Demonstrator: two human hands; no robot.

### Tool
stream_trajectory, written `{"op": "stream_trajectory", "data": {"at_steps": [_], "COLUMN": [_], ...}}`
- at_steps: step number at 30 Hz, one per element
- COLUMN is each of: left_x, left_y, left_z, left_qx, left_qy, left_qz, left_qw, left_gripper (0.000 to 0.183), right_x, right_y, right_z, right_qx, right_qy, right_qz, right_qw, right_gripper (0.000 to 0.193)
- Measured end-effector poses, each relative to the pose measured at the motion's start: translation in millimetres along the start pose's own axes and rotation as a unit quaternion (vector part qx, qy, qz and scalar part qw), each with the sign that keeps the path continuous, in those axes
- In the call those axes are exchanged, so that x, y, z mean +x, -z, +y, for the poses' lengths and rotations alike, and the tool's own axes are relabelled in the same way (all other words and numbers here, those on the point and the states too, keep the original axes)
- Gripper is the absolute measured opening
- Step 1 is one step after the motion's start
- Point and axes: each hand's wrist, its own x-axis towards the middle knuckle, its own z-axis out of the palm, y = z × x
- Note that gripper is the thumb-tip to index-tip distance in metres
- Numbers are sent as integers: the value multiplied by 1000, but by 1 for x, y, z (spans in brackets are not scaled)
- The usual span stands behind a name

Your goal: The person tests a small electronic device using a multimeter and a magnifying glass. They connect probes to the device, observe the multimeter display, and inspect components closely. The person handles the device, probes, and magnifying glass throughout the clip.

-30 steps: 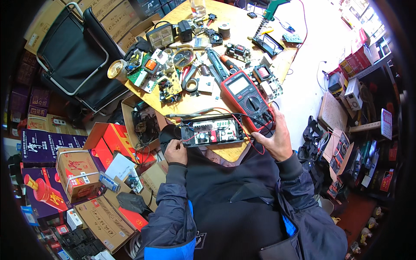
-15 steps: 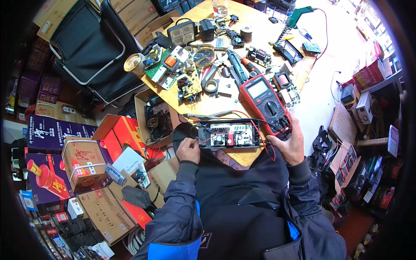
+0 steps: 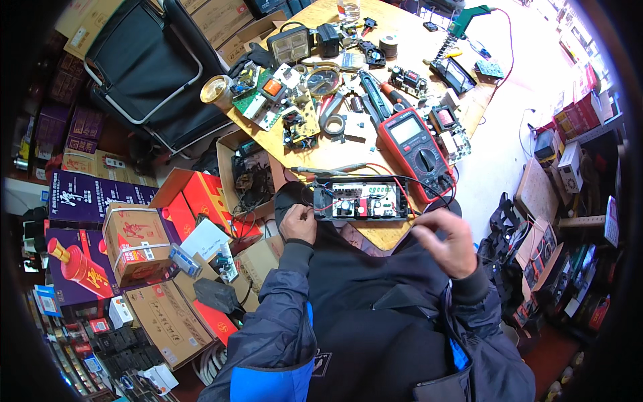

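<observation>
My left hand [image 3: 298, 224] is curled closed beside the left end of an open black casing [image 3: 326, 216]. Whatever its fingers pinch is too small to make out. Inside the casing lies a circuit board [image 3: 346, 208] with wires. My right hand [image 3: 450, 242] is in the air near the table's front edge, thumb and fingers apart, holding nothing. Just beyond it a red digital multimeter [image 3: 411, 149] rests on the table, face up and tilted. Its red and black test leads [image 3: 341, 171] run leftward past the casing's far edge.
Bare circuit boards [image 3: 299, 120], a tape roll [image 3: 333, 124], a utility knife [image 3: 374, 94] and a square lamp [image 3: 290, 45] crowd the wooden table [image 3: 311, 158]. A green soldering iron [image 3: 465, 21] stands far right. Cardboard boxes [image 3: 167, 321] are stacked at left, near a black chair [image 3: 151, 74].
My right hand has let go of the multimeter and drawn back slightly toward me. The multimeter stays on the table. My left hand keeps its place by the casing.
</observation>
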Motion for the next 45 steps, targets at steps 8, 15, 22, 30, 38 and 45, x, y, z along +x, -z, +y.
{"op": "stream_trajectory", "data": {"at_steps": [8, 15, 22, 30, 38, 45], "left_x": [-1, 0, 3, 4, 12, 18], "left_y": [2, 5, 0, 2, 5, 5], "left_z": [2, 9, 6, -4, -18, -20], "left_qx": [-33, -41, -21, -6, 4, 12], "left_qy": [14, 6, -13, -22, -20, -14], "left_qz": [1, 8, 8, 25, 26, 19], "left_qw": [999, 999, 1000, 999, 999, 1000], "left_gripper": [16, 15, 24, 35, 35, 36], "right_x": [2, 14, 117, 281, 314, 323], "right_y": [-34, -31, -39, -114, -126, -130], "right_z": [8, -26, -71, -52, -52, -58], "right_qx": [-29, -8, -70, -275, -338, -352], "right_qy": [53, 37, 178, 125, -12, -38], "right_qz": [52, -2, 3, -39, -15, -49], "right_qw": [997, 999, 982, 952, 941, 934], "right_gripper": [22, 14, 14, 28, 45, 46]}}
